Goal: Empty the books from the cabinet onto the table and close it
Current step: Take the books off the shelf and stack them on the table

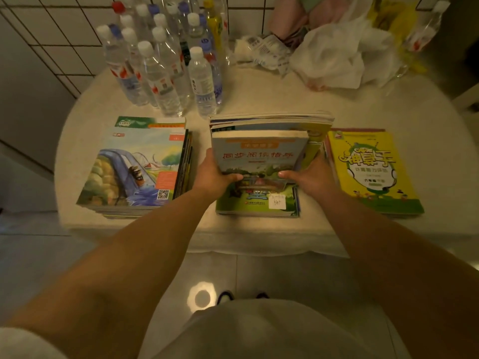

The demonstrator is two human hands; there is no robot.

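Note:
A bundle of books (259, 151) with a grey-blue cover and red characters is gripped at its near corners by my left hand (213, 174) and my right hand (305, 177). It is tilted over the middle stack of books (256, 203) on the white round table (259, 94). To the left lies a stack (134, 169) topped by a cover with a painted bridge scene. A stack with a yellow and green cover (370, 169) lies on the right. The cabinet is out of view.
Several clear plastic water bottles (166, 63) stand at the table's back left. White plastic bags (334, 55) and pink cloth (293, 16) sit at the back right. The tiled wall is behind, the pale tiled floor (259, 275) below.

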